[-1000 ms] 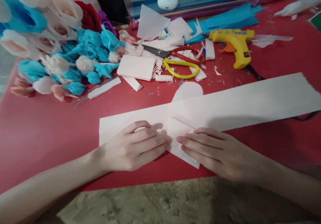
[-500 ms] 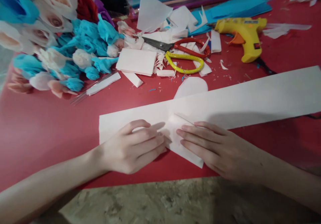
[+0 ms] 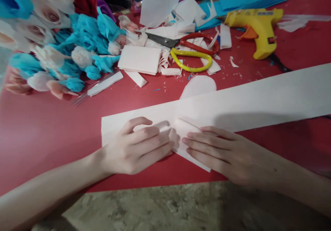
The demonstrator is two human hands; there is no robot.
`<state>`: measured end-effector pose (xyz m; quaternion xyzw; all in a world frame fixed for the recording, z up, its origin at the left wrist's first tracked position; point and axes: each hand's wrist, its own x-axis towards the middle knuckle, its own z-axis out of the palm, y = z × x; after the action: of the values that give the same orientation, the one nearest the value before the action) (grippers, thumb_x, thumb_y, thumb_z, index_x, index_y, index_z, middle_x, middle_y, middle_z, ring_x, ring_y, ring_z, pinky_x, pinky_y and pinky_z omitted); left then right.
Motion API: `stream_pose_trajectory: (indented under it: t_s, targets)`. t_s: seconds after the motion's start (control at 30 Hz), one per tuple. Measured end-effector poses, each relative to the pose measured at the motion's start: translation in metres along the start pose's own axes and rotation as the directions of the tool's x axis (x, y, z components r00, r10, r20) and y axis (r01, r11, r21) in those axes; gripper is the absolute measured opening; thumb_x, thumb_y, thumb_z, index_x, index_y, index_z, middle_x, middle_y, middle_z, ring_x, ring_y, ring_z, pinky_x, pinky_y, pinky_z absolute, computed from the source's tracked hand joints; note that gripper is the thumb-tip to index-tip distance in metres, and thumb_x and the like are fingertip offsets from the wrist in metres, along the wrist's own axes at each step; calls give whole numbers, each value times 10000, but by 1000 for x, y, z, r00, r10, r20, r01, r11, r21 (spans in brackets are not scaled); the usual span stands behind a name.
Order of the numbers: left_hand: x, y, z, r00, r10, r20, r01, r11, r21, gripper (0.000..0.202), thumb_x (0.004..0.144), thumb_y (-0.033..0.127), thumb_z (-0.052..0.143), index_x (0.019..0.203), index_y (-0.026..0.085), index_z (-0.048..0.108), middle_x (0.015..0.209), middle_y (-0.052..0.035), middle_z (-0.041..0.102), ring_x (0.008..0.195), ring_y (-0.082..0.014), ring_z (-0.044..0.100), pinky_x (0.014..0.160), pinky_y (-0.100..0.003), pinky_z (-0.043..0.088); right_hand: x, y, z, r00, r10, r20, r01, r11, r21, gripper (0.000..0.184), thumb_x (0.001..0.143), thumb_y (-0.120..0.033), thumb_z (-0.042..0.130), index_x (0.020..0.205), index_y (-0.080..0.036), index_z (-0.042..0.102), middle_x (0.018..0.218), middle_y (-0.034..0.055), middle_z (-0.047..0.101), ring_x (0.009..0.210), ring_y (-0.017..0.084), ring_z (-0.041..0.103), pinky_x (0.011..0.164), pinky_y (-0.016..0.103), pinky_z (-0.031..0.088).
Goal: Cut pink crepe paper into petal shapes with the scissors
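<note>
A long white paper strip lies slantwise across the red table. Near its left part a folded-over piece of the paper points down toward the table's front edge. My left hand rests over the strip's left end, fingers curled together, tips at the paper beside the fold; its thumb is not clearly visible. On the folded piece my right hand lies with fingers stretched out flat, pressing on the paper. A rounded white paper shape sticks out from behind the strip's upper edge.
Scissors with red and yellow handles lie among paper scraps. A yellow glue gun is at the back right. Blue crepe paper flowers and pale ones pile up at the left, near a folded paper stack.
My left hand has shifted slightly up and its fingers lie a little nearer the fold. The right hand stays flat on the paper. The view has moved slightly.
</note>
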<state>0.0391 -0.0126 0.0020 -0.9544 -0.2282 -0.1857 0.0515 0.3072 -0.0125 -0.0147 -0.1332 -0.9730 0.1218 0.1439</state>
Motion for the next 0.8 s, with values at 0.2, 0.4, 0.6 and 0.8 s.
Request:
stream_pose_trajectory:
  t_s: [0.2,0.4,0.6,0.8]
  targets:
    - [1,2,0,999,-40,16,40,998,-39,130,836,153,617,937,233,632,929,69,712,894,-100,586,925,-296,410,0,0,1,999,-23,33,24,1000,-18,370,933,-87,294,1224,-88,522,1364,76,474,1294,177,370,1109,369,304]
    - [1,-2,0,999,43,5,-42,997,-61,133,864,158,579,963,209,652,995,46,704,934,-107,563,941,-307,398,-1,0,1,999,-38,9,38,999,2,351,940,-105,307,1210,-69,530,1355,102,479,1287,191,379,1097,384,317]
    - [1,-2,1,998,56,-16,-57,995,-80,144,858,114,568,950,180,657,960,31,705,933,-109,563,939,-310,398,0,-1,0,999,-48,14,48,999,3,344,937,-103,324,1204,-68,538,1356,108,476,1290,198,375,1100,384,312]
    - [0,-1,0,998,58,34,-56,996,-63,156,877,137,552,986,190,649,1017,34,698,957,-104,561,942,-304,400,2,0,-1,999,-46,7,45,998,32,354,943,-102,300,1193,-69,549,1338,107,496,1278,186,393,1092,368,331]
